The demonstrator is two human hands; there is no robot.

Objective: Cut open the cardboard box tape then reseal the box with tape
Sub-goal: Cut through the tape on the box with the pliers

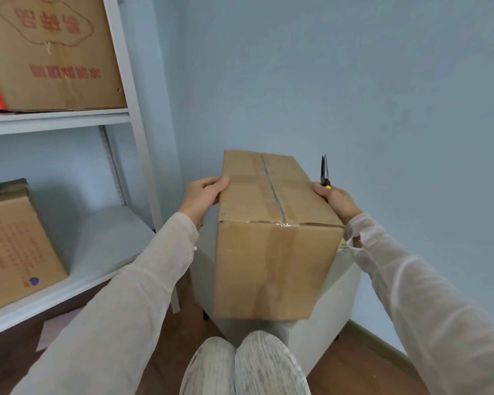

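A person's knees [244, 366] in pale trousers sit at the near edge, close against a low white stand [320, 326] on a dark wooden floor [362, 366]. On the stand rests a sealed cardboard box [271, 252], its long side running away from the viewer, clear tape [273, 189] along the top seam and down the near face. The left hand [203, 196] presses the box's left top edge, fingers curled over the rim. The right hand [337, 199] rests against the right top edge while gripping a pair of scissors [324, 171] with a yellow-and-black handle, blades closed and pointing up. Both arms wear thin white sleeves. To the left stands a white shelf [69, 118] holding other printed cartons [52, 52]. Behind everything is a pale blue wall [354, 67].
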